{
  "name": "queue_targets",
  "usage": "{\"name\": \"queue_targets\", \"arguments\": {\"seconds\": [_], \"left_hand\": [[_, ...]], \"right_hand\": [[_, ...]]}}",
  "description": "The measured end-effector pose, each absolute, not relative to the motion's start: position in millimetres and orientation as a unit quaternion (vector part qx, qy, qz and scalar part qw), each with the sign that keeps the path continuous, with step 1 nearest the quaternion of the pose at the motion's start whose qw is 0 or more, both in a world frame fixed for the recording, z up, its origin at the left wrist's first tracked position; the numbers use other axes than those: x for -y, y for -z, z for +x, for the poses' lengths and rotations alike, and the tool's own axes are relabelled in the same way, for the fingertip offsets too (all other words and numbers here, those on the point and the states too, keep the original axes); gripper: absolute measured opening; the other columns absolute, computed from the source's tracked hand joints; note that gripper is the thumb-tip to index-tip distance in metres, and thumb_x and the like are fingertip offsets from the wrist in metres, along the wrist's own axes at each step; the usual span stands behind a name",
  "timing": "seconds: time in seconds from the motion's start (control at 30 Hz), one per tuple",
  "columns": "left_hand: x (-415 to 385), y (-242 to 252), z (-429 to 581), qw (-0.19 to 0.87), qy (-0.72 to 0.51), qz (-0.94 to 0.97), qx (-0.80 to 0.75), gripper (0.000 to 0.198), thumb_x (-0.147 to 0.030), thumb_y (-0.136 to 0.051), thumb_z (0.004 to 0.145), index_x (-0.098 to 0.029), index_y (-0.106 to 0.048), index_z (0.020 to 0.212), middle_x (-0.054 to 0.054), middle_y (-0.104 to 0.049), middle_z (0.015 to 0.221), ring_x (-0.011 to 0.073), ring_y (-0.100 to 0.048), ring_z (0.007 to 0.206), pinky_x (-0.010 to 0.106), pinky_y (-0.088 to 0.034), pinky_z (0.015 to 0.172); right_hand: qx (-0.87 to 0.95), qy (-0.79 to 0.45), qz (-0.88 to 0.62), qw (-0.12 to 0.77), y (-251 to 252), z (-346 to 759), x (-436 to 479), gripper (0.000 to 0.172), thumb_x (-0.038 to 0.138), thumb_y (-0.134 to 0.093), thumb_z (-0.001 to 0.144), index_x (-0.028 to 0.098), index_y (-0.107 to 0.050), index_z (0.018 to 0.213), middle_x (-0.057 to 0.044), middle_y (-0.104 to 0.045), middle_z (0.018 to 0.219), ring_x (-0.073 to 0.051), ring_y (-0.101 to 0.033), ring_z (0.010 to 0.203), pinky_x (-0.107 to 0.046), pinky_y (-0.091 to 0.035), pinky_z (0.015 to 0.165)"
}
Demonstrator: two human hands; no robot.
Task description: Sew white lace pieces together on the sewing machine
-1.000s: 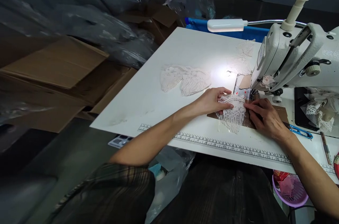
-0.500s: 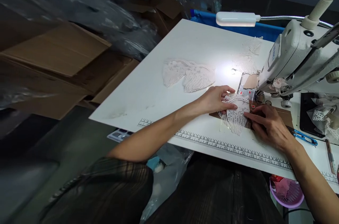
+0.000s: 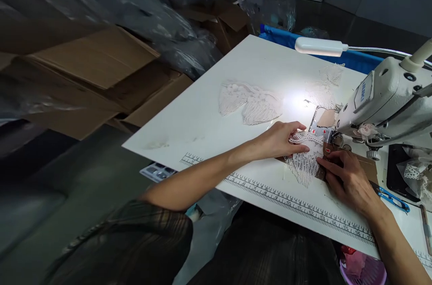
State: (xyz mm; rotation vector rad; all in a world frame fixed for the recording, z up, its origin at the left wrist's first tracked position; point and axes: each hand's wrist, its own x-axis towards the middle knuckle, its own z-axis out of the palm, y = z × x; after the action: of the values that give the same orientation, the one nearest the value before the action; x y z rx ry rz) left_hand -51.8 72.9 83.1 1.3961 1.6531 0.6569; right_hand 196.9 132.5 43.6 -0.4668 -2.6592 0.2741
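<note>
A white fringed lace piece [image 3: 303,166] lies in front of the sewing machine [image 3: 374,100], near the presser foot. My left hand [image 3: 281,140] grips its upper left part, thumb on top and the other fingers at the banded edge. At the lace's right edge, my right hand [image 3: 351,179] has its fingertips closed on the border, the palm low over the table. Brown card [image 3: 367,166] shows under and beside the right hand. The tip of the needle is too small to make out.
More lace pieces [image 3: 251,100] lie on the white table [image 3: 202,114], others [image 3: 326,87] behind the machine bed. Blue thread snips [image 3: 393,198] rest to the right. A lamp [image 3: 319,46] hangs above. Open cardboard boxes [image 3: 97,58] stand left; a purple basket [image 3: 367,271] sits below the table.
The view has shifted, so the table and machine appear lower and slightly to the right. Both hands keep nearly the same places on the lace.
</note>
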Motion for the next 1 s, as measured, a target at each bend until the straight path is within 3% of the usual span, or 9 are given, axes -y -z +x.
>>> {"name": "queue_targets", "arguments": {"seconds": [0.27,0.7,1.0], "left_hand": [[-72.8,-81.1,-54.5,0.346,-0.246,0.602,-0.677,0.054,-0.031,-0.067,0.081,-0.012,-0.059,0.131,0.002,-0.062,0.084,0.0157,-0.060,0.073,0.026,-0.044,0.064],[-74.1,-78.5,-55.0,0.349,-0.249,0.616,-0.661,0.052,-0.029,-0.060,0.078,-0.013,-0.060,0.128,0.001,-0.062,0.083,0.0130,-0.057,0.069,0.025,-0.042,0.063],[-70.7,-78.8,-55.8,0.295,-0.207,0.648,-0.671,0.052,-0.030,-0.061,0.082,-0.015,-0.058,0.132,0.002,-0.061,0.085,0.0136,-0.056,0.071,0.025,-0.043,0.062]], "right_hand": [[0.958,-0.091,-0.169,0.214,-44.1,197.0,-132.9,0.034,0.017,-0.048,0.094,0.020,-0.071,0.118,-0.013,-0.061,0.105,-0.026,-0.059,0.098,-0.046,-0.057,0.081],[0.959,-0.077,-0.183,0.203,-44.7,195.7,-132.1,0.036,0.017,-0.049,0.093,0.028,-0.072,0.119,-0.011,-0.062,0.104,-0.026,-0.060,0.098,-0.046,-0.058,0.081],[0.958,-0.071,-0.178,0.213,-42.9,194.4,-132.0,0.034,0.016,-0.050,0.092,0.024,-0.074,0.116,-0.012,-0.063,0.101,-0.027,-0.059,0.098,-0.047,-0.059,0.080]]}}
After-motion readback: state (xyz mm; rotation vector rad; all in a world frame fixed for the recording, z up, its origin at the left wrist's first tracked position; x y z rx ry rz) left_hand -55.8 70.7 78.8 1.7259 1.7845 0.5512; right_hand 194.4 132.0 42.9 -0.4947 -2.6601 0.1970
